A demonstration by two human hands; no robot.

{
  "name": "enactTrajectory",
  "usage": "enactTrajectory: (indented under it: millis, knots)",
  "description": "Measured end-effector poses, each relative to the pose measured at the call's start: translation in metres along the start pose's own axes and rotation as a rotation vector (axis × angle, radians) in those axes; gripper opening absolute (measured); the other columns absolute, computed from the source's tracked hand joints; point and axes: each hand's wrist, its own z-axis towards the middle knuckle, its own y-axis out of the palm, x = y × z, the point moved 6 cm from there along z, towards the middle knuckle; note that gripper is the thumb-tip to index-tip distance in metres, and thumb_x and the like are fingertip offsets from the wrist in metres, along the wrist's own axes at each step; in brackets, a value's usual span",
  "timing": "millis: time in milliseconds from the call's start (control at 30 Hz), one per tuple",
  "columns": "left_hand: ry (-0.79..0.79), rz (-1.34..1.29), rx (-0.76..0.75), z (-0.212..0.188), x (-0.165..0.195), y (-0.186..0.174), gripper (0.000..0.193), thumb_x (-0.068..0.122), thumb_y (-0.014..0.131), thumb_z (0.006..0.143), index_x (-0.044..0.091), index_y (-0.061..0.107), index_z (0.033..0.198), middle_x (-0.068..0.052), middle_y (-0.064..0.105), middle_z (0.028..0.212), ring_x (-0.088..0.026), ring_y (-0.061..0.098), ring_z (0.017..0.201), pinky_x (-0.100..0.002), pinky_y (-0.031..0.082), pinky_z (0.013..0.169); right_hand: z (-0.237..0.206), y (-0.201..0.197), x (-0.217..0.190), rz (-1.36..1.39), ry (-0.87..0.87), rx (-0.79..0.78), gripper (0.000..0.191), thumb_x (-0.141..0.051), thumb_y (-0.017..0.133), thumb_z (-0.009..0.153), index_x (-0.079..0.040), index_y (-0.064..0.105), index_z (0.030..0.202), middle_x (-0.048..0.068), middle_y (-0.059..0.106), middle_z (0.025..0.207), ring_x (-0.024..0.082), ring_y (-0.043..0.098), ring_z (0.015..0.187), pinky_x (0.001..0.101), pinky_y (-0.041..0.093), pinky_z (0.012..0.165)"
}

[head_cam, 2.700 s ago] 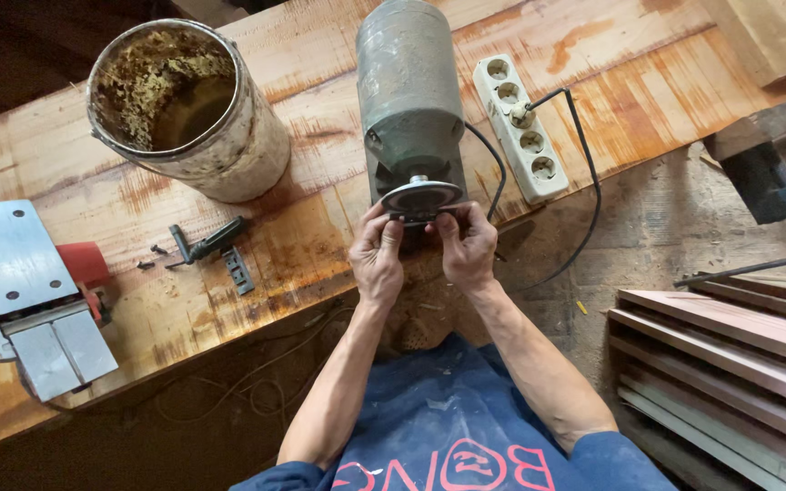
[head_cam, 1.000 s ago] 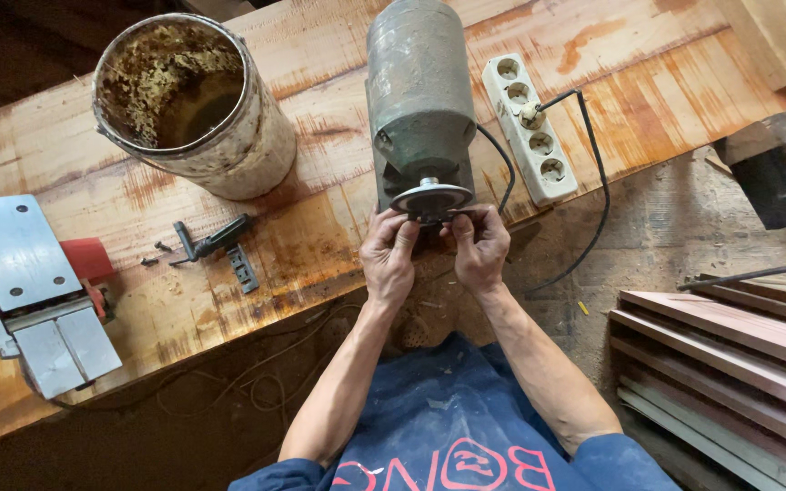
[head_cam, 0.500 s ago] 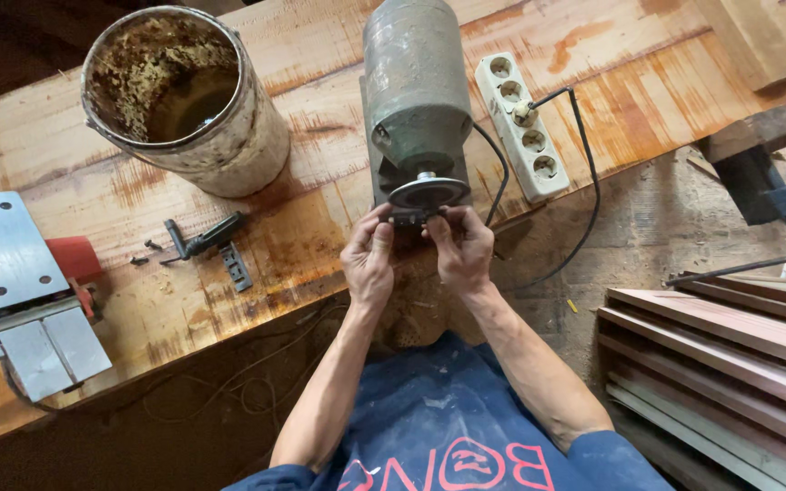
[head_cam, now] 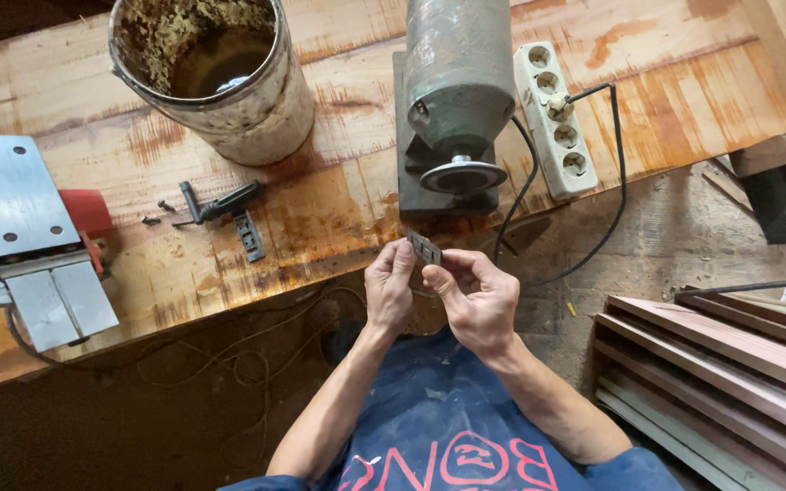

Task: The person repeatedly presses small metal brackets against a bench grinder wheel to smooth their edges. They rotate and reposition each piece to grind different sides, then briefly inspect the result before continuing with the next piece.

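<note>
Both hands pinch one small metal blade (head_cam: 425, 246) just off the counter (head_cam: 338, 205) edge, below the grinder (head_cam: 459, 91): left hand (head_cam: 389, 289) and right hand (head_cam: 477, 300) fingers clenched on its ends. I judge it light, stiff, sharp-edged; grip the flat ends.

The wooden workbench (head_cam: 338, 209) carries a grinder motor (head_cam: 457, 100); left of it a dirty bucket (head_cam: 220, 77), right a power strip (head_cam: 557, 118)
</note>
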Motion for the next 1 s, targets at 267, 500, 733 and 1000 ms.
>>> enactTrajectory:
  millis: [267, 500, 733, 1000]
  knots:
    - [-0.013, 0.056, -0.024, -0.004, -0.006, 0.006, 0.033, 0.031, 0.056, 0.108, 0.001, 0.072, 0.113, 0.0, 0.072, 0.095, -0.007, 0.062, 0.085, -0.024, 0.053, 0.077, -0.008, -0.008, 0.003, -0.023, -0.005, 0.023, 0.027, -0.011, 0.079, 0.093, 0.006, 0.069, 0.111, 0.008, 0.076, 0.093, 0.01, 0.072, 0.081, 0.0226, 0.06, 0.073]
    - [-0.02, 0.039, -0.026, -0.004, -0.011, 0.006, 0.034, 0.031, 0.057, 0.108, 0.001, 0.071, 0.114, -0.001, 0.072, 0.095, -0.007, 0.062, 0.086, -0.024, 0.053, 0.078, -0.01, -0.009, 0.002, -0.014, -0.022, 0.036, 0.028, -0.013, 0.079, 0.093, 0.006, 0.068, 0.111, 0.008, 0.076, 0.093, 0.01, 0.072, 0.081, 0.0229, 0.061, 0.073]
    - [0.131, -0.066, -0.005, -0.004, 0.006, 0.002, 0.03, 0.018, 0.06, 0.105, 0.002, 0.062, 0.13, -0.004, 0.073, 0.112, -0.011, 0.067, 0.105, -0.025, 0.053, 0.095, -0.003, -0.021, -0.006, -0.139, -0.23, 0.0, 0.015, -0.001, 0.074, 0.097, 0.001, 0.07, 0.111, 0.012, 0.074, 0.101, 0.013, 0.073, 0.081, 0.0233, 0.061, 0.072]
    - [0.317, 0.122, -0.163, -0.016, 0.03, 0.004, 0.032, 0.008, 0.063, 0.107, 0.0, 0.061, 0.137, -0.006, 0.065, 0.115, -0.013, 0.064, 0.108, -0.026, 0.052, 0.098, -0.002, -0.042, -0.016, -0.281, -0.509, 0.008, 0.03, 0.019, 0.06, 0.087, 0.0, 0.069, 0.109, 0.017, 0.073, 0.108, 0.025, 0.075, 0.1, 0.0317, 0.062, 0.089]
